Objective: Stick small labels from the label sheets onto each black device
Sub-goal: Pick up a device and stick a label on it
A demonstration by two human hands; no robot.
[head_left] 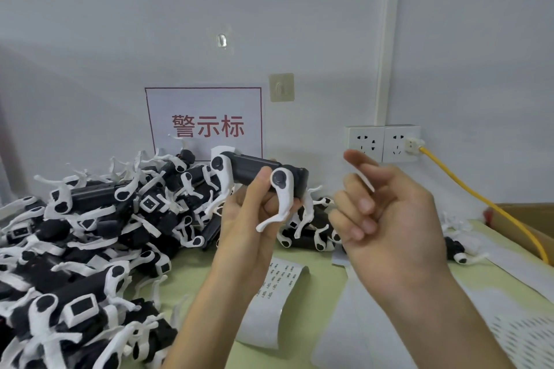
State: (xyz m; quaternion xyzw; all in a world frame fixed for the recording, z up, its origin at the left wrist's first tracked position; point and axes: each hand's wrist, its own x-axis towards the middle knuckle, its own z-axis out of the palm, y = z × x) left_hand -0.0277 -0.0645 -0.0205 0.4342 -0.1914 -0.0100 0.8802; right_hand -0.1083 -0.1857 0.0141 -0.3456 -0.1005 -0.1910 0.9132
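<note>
As we look down from the head camera, the left hand (254,213) is raised above the table (195,269), its grip curled round one black device (254,172). The thumb lies on the near face of the device and the fingers are wrapped behind it. The device lies roughly level in the air, with a white leg-like piece (280,204) hanging from its right end across the palm.

The right hand (389,219) is up just beside it, apart from the device. Its grip is loose, with the lower fingers curled towards the palm and the index finger (358,159) lifted. We cannot tell whether a label sits on a fingertip.

A big heap of the same black-and-white devices (90,234) covers the left of the table up to the wall. A few more devices (311,237) lie behind the hands.

A curled label sheet (277,281) with rows of small printed labels lies under the left forearm, and paler backing strips (353,323) lie beneath the right.

On the wall we see a red-lettered sign (207,126), a double socket (383,142) and a yellow cable (479,198) running down towards a cardboard box (527,219).
</note>
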